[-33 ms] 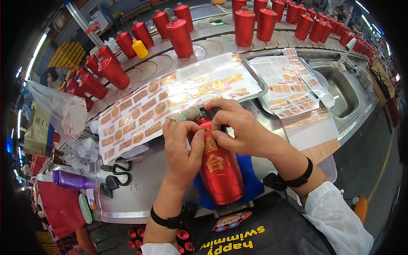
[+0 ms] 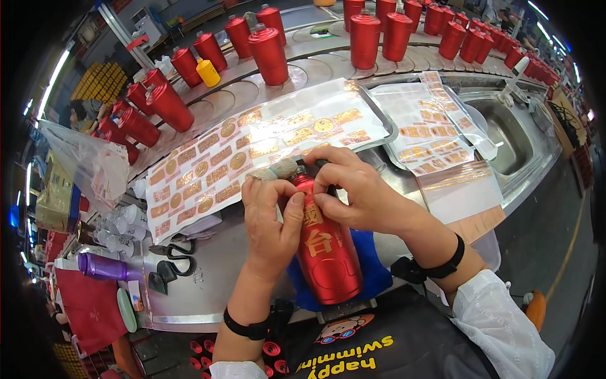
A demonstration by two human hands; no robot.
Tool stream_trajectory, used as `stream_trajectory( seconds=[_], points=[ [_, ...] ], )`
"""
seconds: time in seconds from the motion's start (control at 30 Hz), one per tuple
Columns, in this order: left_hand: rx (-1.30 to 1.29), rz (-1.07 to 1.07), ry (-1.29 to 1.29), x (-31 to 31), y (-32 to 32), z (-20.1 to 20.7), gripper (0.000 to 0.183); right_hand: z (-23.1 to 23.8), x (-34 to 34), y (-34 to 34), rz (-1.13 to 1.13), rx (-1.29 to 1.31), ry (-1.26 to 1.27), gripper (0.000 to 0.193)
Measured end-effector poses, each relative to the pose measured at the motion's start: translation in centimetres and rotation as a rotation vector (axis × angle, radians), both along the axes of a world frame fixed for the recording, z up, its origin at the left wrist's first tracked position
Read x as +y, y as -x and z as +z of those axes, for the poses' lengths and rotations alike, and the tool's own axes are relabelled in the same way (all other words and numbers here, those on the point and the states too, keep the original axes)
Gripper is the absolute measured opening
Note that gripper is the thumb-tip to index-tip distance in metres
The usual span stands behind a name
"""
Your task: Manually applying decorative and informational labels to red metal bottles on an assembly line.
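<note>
A glossy red bottle (image 2: pixel 333 278) with large gold characters on its front leans on a blue pad (image 2: pixel 377 268), its neck pointing away from me. My left hand (image 2: pixel 270 218) is closed at the left of the bottle's shoulder, thumb and curled fingers against it. On the other side my right hand (image 2: pixel 363 192) grips the shoulder with bent fingers, thumb tip close to the upper gold character. Both sets of fingertips partly cover the bottle's top. A rolled greyish cloth (image 2: pixel 276 170) lies just beyond my left fingers. Something dark shows beneath my right fingers; its kind is hidden.
Sheets of gold decals (image 2: pixel 211 167) lie beyond my hands, with another decal stack (image 2: pixel 429 136) to the right beside a sink (image 2: pixel 505 136). Red bottles (image 2: pixel 268 57) and a yellow bottle (image 2: pixel 207 72) stand on a curved conveyor. Black scissors (image 2: pixel 180 256) and a purple cup (image 2: pixel 104 265) lie left.
Red bottles on the conveyor have shifted very slightly to the right. My hands and the bottle between them look unmoved.
</note>
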State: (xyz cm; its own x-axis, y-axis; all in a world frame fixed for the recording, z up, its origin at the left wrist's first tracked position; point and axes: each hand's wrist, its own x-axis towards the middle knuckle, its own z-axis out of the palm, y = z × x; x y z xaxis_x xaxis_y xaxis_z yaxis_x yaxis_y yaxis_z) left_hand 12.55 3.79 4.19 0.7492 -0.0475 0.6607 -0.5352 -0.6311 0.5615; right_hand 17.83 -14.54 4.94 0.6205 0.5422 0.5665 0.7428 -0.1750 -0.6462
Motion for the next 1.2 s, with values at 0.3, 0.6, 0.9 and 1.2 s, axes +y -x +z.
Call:
stream_trajectory(
  seconds=[0.3,0.6,0.9,1.2],
  points=[
    [0.123,0.004,0.011,0.5,0.3,-0.1,0.011,0.3,-0.7,0.1,-0.068,0.012,-0.012,0.014],
    [-0.019,-0.039,0.339,1.1,1.6,-0.7,0.022,0.4,-2.6,0.7,-0.147,-0.071,-0.038,0.038],
    [-0.168,-0.050,-0.296,1.4,2.4,-0.3,0.032,0.7,-3.6,1.6,-0.150,0.169,-0.223,0.039],
    [0.089,0.087,-0.009,1.4,2.6,-1.8,0.047,2.6,-1.7,0.6,-0.040,0.079,-0.012,0.033]
  ],
)
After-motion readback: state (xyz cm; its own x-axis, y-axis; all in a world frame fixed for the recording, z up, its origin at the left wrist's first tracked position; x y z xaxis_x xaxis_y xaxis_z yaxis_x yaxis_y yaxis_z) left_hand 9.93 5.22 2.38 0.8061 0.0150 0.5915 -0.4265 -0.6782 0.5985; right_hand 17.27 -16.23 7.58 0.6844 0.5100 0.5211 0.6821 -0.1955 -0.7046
